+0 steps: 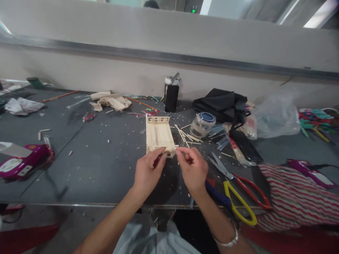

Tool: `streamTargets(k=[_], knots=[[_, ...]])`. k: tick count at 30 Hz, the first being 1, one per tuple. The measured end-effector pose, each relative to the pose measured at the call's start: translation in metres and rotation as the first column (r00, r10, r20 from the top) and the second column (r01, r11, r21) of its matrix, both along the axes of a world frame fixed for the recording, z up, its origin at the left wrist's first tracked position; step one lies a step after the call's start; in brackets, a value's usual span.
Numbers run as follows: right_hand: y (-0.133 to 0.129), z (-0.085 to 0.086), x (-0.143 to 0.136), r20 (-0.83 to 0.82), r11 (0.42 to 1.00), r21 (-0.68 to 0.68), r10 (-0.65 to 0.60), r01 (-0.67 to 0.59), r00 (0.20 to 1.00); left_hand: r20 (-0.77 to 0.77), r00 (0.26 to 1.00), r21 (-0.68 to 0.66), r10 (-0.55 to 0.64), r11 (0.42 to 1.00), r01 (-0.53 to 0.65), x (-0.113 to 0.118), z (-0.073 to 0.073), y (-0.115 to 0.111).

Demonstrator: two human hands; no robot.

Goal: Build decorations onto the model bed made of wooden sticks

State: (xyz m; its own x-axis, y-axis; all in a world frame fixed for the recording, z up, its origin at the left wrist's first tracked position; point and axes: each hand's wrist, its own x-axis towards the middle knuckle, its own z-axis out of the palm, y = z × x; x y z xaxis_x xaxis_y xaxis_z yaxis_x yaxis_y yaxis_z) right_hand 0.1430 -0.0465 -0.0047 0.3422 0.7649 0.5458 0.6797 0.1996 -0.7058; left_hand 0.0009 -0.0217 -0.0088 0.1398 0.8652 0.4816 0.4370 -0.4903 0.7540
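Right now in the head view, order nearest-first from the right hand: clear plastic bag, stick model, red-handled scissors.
1. Stick model: at the right hand, leftward.
2. Red-handled scissors: rightward, close by.
3. Clear plastic bag: farther right, toward the back.

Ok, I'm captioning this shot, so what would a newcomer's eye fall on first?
Probably the pale stick model at the middle of the dark table, with the left hand and right hand at its near end. Next, perhaps, the red-handled scissors just right of the hands, and the red-striped cloth at lower right.
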Motion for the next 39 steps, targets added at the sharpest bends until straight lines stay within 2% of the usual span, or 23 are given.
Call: streamTargets(k=[4,9,13,15,22,39], knots=[[0.001,-0.001,-0.001,0.032,1.000,0.019,0.002,-0.002,0.999,0.028,1.000,-0.095,0.013,0.995,-0.010,0.008,0.002,0.001],[0.002,-0.002,-0.004,0.034,0.999,0.043,0.002,-0.004,0.999,0.212,0.977,-0.259,0.025,0.965,0.032,0.017,0.003,0.001],[0.002,-0.001,-0.005,0.033,0.999,0.043,0.003,-0.005,0.999,0.331,0.943,-0.312,0.033,0.947,0.077,0.022,0.005,0.000],[0.001,-0.001,-0.005,0.032,0.999,0.044,0.006,-0.007,0.999,0.368,0.927,-0.336,0.071,0.940,0.062,0.025,0.004,0.000],[0.001,-0.001,-0.005,0.008,0.999,0.035,0.006,-0.006,1.000,0.462,0.870,-0.358,0.172,0.934,0.006,0.035,-0.005,-0.001],[0.002,-0.001,-0.004,-0.050,1.000,-0.007,-0.015,0.015,0.999,0.453,0.875,-0.349,0.169,0.937,0.000,0.039,0.000,-0.002]])
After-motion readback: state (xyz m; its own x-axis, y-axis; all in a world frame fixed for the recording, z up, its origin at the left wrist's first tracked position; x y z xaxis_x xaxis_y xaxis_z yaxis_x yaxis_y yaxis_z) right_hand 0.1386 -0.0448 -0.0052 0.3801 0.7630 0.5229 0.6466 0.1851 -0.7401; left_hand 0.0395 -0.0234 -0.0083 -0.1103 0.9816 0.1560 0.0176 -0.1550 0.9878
